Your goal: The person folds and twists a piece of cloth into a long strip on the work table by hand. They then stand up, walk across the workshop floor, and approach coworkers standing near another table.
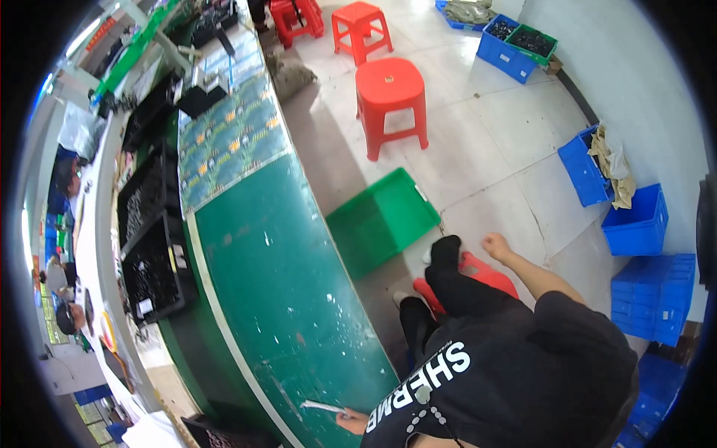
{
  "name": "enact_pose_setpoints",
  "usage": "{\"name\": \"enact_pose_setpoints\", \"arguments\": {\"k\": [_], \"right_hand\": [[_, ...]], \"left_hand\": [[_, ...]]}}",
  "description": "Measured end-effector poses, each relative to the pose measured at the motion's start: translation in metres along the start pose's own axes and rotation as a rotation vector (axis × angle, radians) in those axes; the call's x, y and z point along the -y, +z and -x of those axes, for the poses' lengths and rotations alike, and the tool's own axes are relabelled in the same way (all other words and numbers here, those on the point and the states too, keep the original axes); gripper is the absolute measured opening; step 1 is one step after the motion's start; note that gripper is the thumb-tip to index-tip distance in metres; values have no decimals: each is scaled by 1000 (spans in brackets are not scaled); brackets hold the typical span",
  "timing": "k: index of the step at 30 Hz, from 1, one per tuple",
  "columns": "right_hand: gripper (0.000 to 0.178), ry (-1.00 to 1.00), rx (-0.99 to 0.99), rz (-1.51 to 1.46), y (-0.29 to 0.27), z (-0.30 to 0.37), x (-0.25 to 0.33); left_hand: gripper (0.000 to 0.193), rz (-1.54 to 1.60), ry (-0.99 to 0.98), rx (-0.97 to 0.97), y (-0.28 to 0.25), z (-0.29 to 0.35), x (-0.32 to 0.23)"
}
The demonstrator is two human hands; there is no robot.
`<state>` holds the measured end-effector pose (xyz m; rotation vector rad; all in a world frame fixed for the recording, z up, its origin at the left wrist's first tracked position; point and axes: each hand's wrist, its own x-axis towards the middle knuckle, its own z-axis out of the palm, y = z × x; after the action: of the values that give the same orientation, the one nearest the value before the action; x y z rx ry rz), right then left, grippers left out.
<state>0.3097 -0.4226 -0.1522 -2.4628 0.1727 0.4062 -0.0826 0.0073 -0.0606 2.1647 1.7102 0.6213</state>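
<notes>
My left hand (352, 422) is low in view at the near edge of the green work table (261, 254). Its fingers are closed on a slender white strip-like object (323, 406), which points left over the tabletop; its exact kind is too small to tell. My right hand (494, 246) is away from the table, above my legs and a red stool (489, 278). The fingers there are curled into a loose fist, and nothing shows in them.
A green tray (385, 220) lies on the floor beside the table. Red stools (390, 86) stand beyond it. Blue bins (635, 220) line the right wall. Black trays of dark parts (153, 280) sit along the table's far side; patterned sheeting (231, 138) covers its far end.
</notes>
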Motion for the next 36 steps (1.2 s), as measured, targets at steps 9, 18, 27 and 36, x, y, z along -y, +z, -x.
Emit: {"name": "enact_pose_setpoints", "arguments": {"k": [9,18,27,36], "right_hand": [[15,-435,666,565,-4,-4,-224],[18,-29,472,541,-113,-97,-372],[7,445,-150,-1013,-300,-356,-254],[17,299,155,-1035,-391,-550,-145]], "left_hand": [[27,100,73,146,121,42,-63],[28,237,375,326,266,115,-336],[29,233,626,719,382,186,-512],[30,253,853,1058,547,205,-681]]}}
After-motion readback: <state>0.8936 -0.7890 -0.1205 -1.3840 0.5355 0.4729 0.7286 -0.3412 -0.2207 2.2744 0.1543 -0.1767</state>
